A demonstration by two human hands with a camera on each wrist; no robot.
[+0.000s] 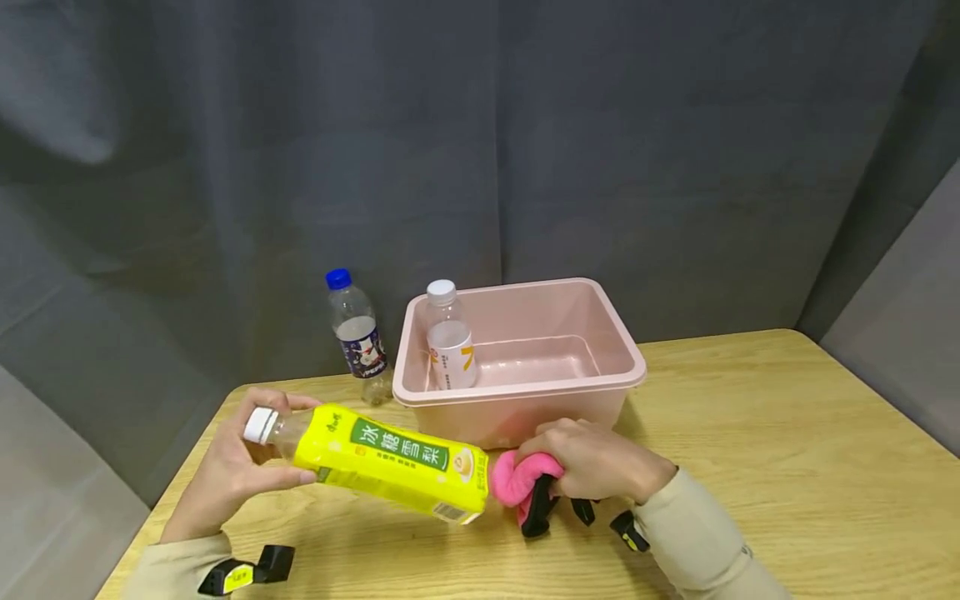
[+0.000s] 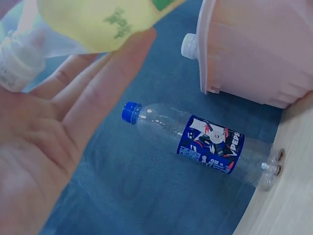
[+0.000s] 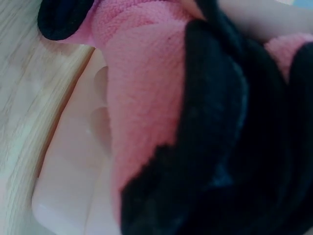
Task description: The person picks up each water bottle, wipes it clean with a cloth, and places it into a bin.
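My left hand (image 1: 240,467) grips a yellow-labelled bottle (image 1: 390,462) near its white-capped neck, the bottle lying tilted in the air with its base to the right. In the left wrist view the fingers of the left hand (image 2: 63,107) lie along the yellow label (image 2: 93,24). My right hand (image 1: 592,462) holds a bunched pink and black cloth (image 1: 525,483) against or close to the bottle's base; whether they touch I cannot tell. The cloth (image 3: 146,98) fills most of the right wrist view, hiding nearly all of that hand.
Behind the hands stands a pink bin (image 1: 525,408) with a white-capped bottle (image 1: 452,354) upright inside at its left. Left of the bin, a blue-capped bottle (image 1: 362,346) stands on the wooden table (image 1: 750,433). A grey curtain (image 1: 600,167) hangs behind.
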